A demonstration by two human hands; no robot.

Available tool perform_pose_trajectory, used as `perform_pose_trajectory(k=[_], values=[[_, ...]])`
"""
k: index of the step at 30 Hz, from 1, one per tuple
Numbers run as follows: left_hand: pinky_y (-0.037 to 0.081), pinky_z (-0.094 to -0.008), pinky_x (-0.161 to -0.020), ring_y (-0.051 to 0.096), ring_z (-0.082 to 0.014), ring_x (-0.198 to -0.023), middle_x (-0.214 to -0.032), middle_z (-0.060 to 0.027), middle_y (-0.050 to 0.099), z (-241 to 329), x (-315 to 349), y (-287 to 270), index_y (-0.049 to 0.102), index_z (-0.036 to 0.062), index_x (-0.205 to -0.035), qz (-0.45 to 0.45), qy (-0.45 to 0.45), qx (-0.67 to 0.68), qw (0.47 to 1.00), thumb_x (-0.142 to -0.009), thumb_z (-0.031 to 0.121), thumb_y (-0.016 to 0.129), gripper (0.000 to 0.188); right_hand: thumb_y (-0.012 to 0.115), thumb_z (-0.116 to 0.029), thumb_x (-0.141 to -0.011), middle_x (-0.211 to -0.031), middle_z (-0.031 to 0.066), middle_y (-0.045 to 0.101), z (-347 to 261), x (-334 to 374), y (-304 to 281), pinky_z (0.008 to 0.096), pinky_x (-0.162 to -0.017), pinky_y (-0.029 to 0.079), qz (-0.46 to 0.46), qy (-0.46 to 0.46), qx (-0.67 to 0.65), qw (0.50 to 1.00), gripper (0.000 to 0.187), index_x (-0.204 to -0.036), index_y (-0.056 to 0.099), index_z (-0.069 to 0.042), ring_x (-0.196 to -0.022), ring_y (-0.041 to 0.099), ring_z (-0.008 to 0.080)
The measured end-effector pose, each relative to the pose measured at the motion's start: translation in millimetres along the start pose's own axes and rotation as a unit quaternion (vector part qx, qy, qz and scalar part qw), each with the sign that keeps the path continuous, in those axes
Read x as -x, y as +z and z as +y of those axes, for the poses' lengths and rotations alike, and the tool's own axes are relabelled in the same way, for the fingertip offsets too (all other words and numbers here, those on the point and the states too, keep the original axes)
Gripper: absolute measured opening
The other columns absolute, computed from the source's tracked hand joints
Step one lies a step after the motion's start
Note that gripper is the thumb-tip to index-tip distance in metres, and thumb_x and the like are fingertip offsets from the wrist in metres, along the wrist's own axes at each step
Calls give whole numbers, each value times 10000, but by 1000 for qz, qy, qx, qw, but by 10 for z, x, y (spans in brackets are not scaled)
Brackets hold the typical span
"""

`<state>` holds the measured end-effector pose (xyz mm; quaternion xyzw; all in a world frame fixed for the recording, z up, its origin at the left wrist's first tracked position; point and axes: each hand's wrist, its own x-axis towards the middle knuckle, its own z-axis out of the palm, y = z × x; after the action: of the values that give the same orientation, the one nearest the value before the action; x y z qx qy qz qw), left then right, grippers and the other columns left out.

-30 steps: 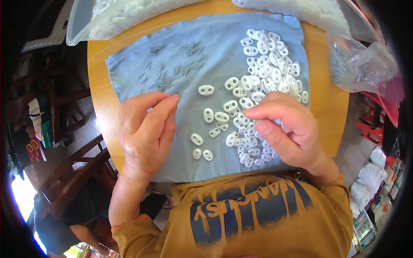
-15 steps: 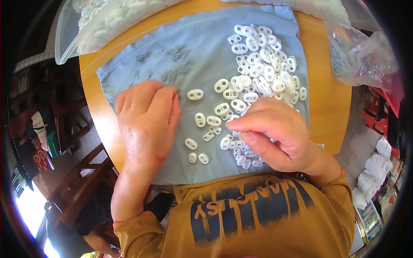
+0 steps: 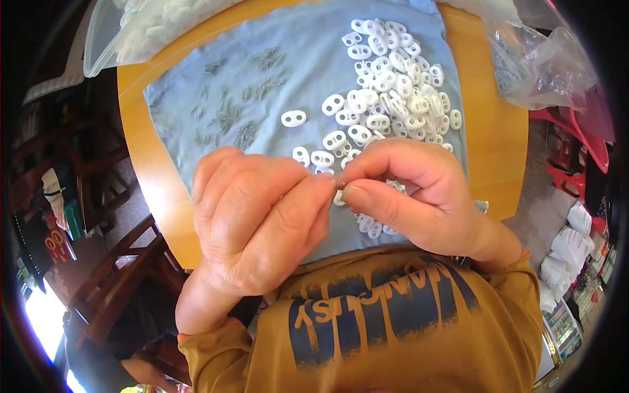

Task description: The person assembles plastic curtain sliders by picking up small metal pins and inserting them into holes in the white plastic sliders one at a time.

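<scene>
My left hand (image 3: pixel 262 219) and my right hand (image 3: pixel 416 196) meet above the near part of the cloth, fingertips almost touching. A small coil spring (image 3: pixel 340 185) shows between them, pinched by the left fingertips and by the right thumb and forefinger. Anything else in the right pinch is hidden. Beyond the left hand lie loose metal springs (image 3: pixel 229 116) in small clusters. White oval cord locks with two holes form a heap (image 3: pixel 400 98) beyond the right hand. A single cord lock (image 3: pixel 293 118) lies apart, between springs and heap.
A blue-grey cloth (image 3: pixel 308 72) covers much of the wooden table (image 3: pixel 495 131). At the far left stands a clear plastic bin (image 3: pixel 108 49) of white parts. A clear plastic bag (image 3: pixel 544 72) rests at the far right. Dark wooden furniture (image 3: pixel 124 281) stands left of the table.
My left hand has left the springs and moved right and nearer, meeting the right hand. A spring now shows between the fingertips. The view has shifted slightly, uncovering more springs.
</scene>
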<state>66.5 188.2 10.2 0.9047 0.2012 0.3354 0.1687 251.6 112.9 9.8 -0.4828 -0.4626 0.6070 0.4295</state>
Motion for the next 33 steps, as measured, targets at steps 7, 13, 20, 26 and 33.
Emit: perform_pose_trajectory(k=[7, 13, 20, 26, 33], values=[[383, -337, -553, 523, -215, -636, -751, -59, 558, 43, 33, 20, 623, 44, -851, -18, 14, 9, 1000, -599, -58, 697, 281, 612, -19, -843, -867, 68, 626, 36, 43, 26, 209, -673, 455, 0, -6, -36, 999, 139, -964, 610, 49, -765, 568, 89], [379, -315, -544, 536, -190, -640, -784, -47, 586, 46, 151, -25, 654, 41, -841, -23, -33, 40, 998, -607, 19, 730, 246, 606, -10, -840, -848, 57, 615, 54, 43, -32, 210, -661, 446, 17, 18, -98, 995, 107, -933, 609, 43, -741, 547, 76], [381, -335, -675, 527, -221, -688, -822, -52, 569, 167, 402, 99, 642, 63, -862, -107, -148, -46, 982, -633, 47, 735, 248, 593, -15, -843, -853, 47, 604, 40, 14, -41, 211, -669, 440, 16, 15, -110, 994, 83, -910, 591, 33, -757, 531, 70], [387, -352, -711, 541, -229, -720, -845, -40, 561, 137, 368, 131, 620, 71, -914, -168, -128, -102, 972, -654, 75, 720, 278, 587, -17, -842, -855, 43, 594, 32, 48, -36, 209, -667, 436, 16, 23, -93, 995, 78, -907, 587, 27, -755, 526, 70], [392, -236, -539, 517, -120, -635, -846, -60, 570, 226, 301, -8, 623, 28, -906, -42, -375, 240, 895, -779, 16, 632, 128, 600, -51, -839, -802, 9, 588, 88, 70, 4, 196, -614, 417, 39, -10, -99, 994, 58, -874, 597, -5, -702, 504, 46]])
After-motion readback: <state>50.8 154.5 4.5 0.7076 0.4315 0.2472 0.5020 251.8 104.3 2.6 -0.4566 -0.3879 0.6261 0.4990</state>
